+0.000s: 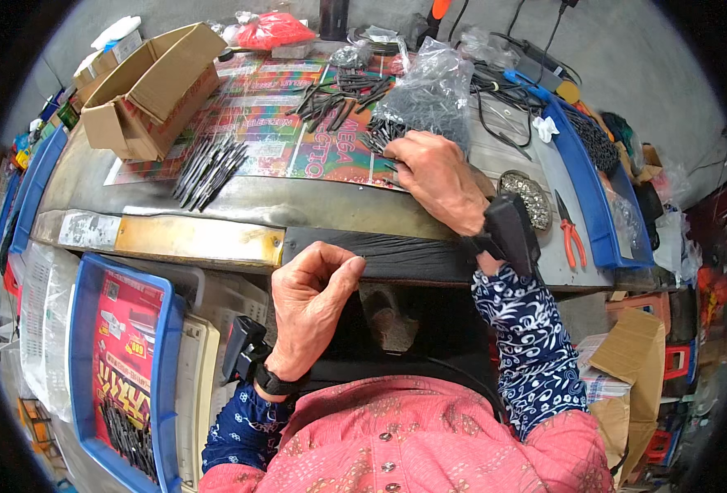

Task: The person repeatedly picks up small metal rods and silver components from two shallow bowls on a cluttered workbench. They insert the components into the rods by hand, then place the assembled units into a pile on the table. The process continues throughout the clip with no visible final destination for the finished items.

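My left hand [310,300] is raised in front of the bench edge, thumb and fingertips pinched together. Whatever sits in that pinch is too small to make out. Farther forward, my right hand [439,181] rests over the bench with its fingers curled down at a heap of small dark pieces [384,135]; the fingertips are partly hidden. Just behind it lies a clear plastic bag [429,99] full of dark small parts. Thin black rods [209,171] lie in a neat bundle at the left, and a looser pile of dark sticks [331,100] lies farther back.
A cardboard box [151,90] stands back left. To the right are a dish of small metal parts [526,197], red-handled pliers [571,234] and a blue bin [614,209]. At lower left, a blue tray [166,361] holds more black rods [129,435].
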Available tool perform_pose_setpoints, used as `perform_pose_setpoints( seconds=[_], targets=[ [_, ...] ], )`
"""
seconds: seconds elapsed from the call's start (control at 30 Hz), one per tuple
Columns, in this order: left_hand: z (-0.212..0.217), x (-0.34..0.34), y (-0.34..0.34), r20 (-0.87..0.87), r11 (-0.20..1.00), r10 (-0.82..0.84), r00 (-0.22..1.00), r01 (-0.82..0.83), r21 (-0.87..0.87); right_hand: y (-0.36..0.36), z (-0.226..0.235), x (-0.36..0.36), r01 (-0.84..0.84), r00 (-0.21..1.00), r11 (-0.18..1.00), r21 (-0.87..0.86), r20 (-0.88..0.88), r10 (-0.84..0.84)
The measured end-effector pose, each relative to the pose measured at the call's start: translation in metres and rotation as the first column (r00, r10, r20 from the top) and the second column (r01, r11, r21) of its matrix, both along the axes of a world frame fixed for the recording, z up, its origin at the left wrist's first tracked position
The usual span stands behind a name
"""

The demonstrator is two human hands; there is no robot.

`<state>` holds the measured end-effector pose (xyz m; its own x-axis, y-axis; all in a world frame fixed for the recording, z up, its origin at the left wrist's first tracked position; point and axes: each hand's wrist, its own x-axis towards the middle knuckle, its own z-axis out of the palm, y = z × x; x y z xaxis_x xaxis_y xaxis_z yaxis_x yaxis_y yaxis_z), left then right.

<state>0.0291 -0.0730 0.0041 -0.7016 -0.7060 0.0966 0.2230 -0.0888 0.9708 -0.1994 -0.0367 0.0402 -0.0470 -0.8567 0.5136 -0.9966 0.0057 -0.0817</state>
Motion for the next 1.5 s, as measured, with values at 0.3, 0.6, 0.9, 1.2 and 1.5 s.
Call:
perform_pose_setpoints(
  seconds=[0.3, 0.6, 0.9, 1.2, 1.5],
  targets=[
    [-0.001, -0.005, 0.014, -0.031, 0.996, -0.066, 0.997, 0.067, 0.056, 0.068, 0.007, 0.048, 0.073, 0.464, 0.988, -0.139, 0.881, 0.09],
    [0.002, -0.012, 0.032, -0.028, 0.985, -0.145, 0.989, 0.147, 0.09, 0.098, -0.006, 0.061, 0.075, 0.105, 0.969, -0.236, 0.968, 0.228],
    [0.005, -0.014, 0.038, -0.068, 0.973, -0.171, 0.983, 0.179, 0.145, 0.106, -0.002, 0.077, 0.114, 0.191, 0.967, -0.226, 0.961, 0.202],
    [0.005, -0.01, 0.043, -0.086, 0.981, -0.135, 0.987, 0.146, 0.128, 0.103, -0.004, 0.09, 0.1, 0.068, 0.963, -0.248, 0.968, 0.243],
    [-0.001, -0.007, 0.041, -0.057, 0.983, -0.128, 0.99, 0.134, 0.125, 0.1, -0.009, 0.095, 0.12, 0.053, 0.962, -0.246, 0.969, 0.241]
  ],
)
